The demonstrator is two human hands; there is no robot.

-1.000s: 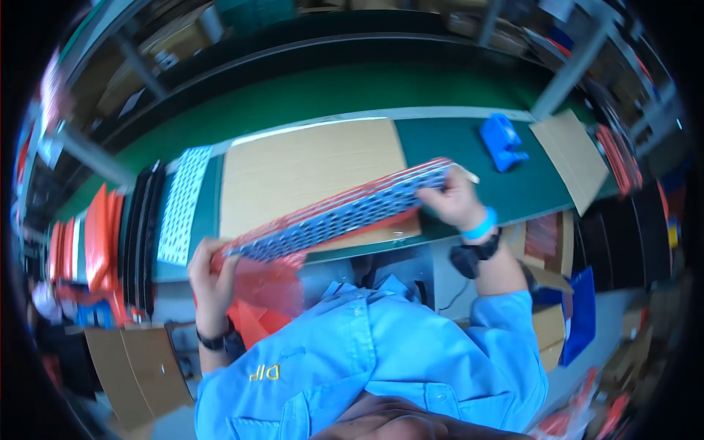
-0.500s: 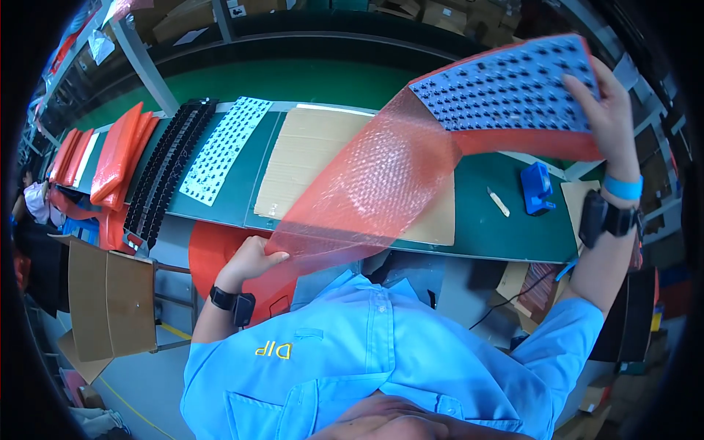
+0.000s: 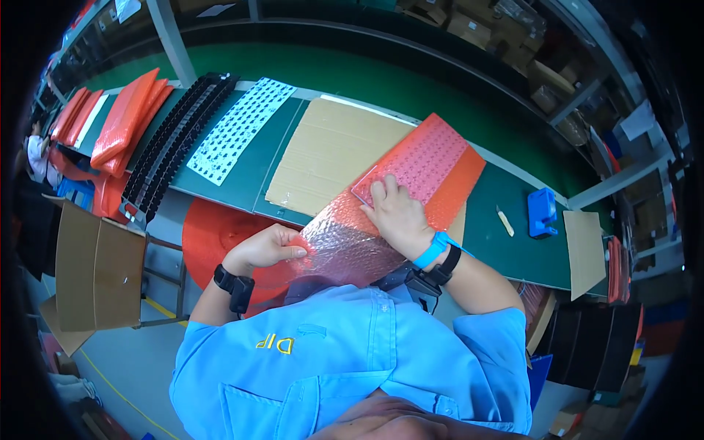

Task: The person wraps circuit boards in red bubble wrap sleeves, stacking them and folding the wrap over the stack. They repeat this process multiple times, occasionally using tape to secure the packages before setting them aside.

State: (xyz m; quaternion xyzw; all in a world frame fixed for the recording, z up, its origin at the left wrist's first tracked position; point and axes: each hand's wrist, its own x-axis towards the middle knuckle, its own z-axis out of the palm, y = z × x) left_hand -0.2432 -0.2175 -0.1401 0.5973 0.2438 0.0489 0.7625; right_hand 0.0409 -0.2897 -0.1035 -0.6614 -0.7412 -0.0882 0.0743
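At the centre of the frame I see my right hand [image 3: 396,214] lying flat, fingers spread, pressing on the red bubble-wrap bag [image 3: 411,191] that lies on the cardboard sheet [image 3: 330,158]. My left hand [image 3: 265,248], lower left of centre, pinches the open end of the bag with curled fingers. A blue tool [image 3: 543,213] sits at the right.

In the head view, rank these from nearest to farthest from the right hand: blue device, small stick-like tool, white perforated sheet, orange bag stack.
Measured from the right hand:
1. Small stick-like tool, on the green mat to its right.
2. Blue device, just beyond the tool, further right.
3. White perforated sheet, up and to the left, past the cardboard sheet.
4. Orange bag stack, far left end of the bench.
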